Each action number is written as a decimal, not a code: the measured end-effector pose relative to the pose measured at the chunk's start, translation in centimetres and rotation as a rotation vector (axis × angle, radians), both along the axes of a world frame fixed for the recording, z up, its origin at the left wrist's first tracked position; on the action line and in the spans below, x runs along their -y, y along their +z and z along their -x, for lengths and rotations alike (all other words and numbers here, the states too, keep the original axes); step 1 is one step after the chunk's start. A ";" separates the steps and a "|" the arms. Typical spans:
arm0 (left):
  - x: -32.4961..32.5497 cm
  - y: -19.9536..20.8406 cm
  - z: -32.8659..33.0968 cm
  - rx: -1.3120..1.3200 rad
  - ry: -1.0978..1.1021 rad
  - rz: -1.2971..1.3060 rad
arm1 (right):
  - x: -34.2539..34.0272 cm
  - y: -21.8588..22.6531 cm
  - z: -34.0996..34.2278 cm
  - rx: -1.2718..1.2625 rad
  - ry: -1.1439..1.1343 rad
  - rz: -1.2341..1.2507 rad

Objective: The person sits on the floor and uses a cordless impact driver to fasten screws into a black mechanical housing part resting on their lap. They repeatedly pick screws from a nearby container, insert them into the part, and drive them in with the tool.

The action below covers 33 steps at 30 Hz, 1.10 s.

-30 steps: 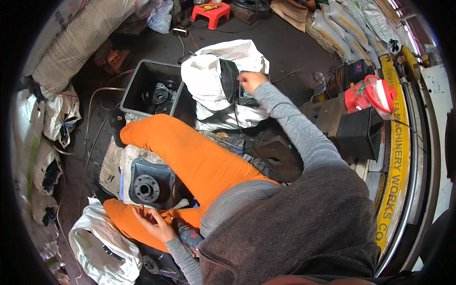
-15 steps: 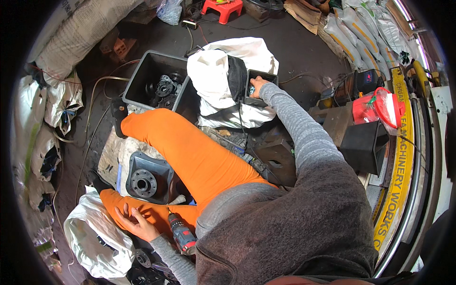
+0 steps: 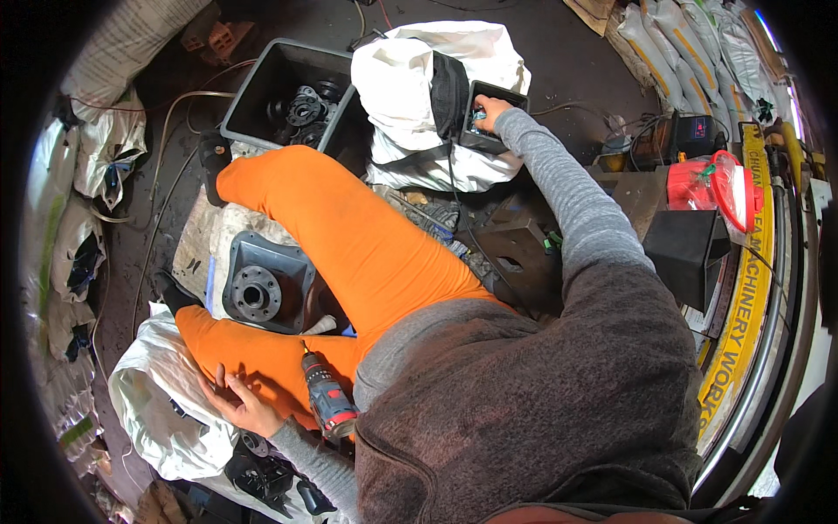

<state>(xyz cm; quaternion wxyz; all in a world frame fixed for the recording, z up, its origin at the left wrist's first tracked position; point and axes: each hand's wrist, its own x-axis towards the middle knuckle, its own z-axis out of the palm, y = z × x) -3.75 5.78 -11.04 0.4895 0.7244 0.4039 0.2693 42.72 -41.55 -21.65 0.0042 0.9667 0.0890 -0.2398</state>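
My right hand (image 3: 493, 113) reaches into a small black box (image 3: 502, 140) at the upper middle. Its fingers are curled down at small shiny bluish parts (image 3: 477, 117); what they pinch, if anything, is hidden. Palm up, my left hand (image 3: 244, 406) hovers beside my lower thigh with its fingers spread and nothing in them. A red and grey cordless drill (image 3: 327, 397) with a thin bit lies against my orange trouser leg, to the right of that hand. Between my legs sits a grey metal housing (image 3: 266, 288) with a round, drilled flange.
A grey bin (image 3: 231, 118) of dark ring-shaped parts stands beyond my knee. White sacks (image 3: 393, 87) lie beside it, under the small box. At the right are a dark metal block (image 3: 515, 240), a black box (image 3: 685, 253) and a red container (image 3: 698, 183). Cables cross the floor.
My right hand has shifted from the box's edge to the small parts inside, its fingers now curled more. My left hand stays open. The whole view has tilted a little.
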 end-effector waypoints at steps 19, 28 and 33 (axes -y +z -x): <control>-2.0 -0.4 2.2 -0.075 -0.021 -0.095 | 0.6 -1.2 0.6 -0.032 -1.042 -0.959; -0.6 0.3 2.2 -0.197 -0.075 -0.034 | 0.7 2.2 2.4 -0.385 -1.367 -2.013; -1.7 2.1 7.7 -0.397 -0.360 0.341 | 1.6 1.5 2.4 -0.187 -1.349 -1.815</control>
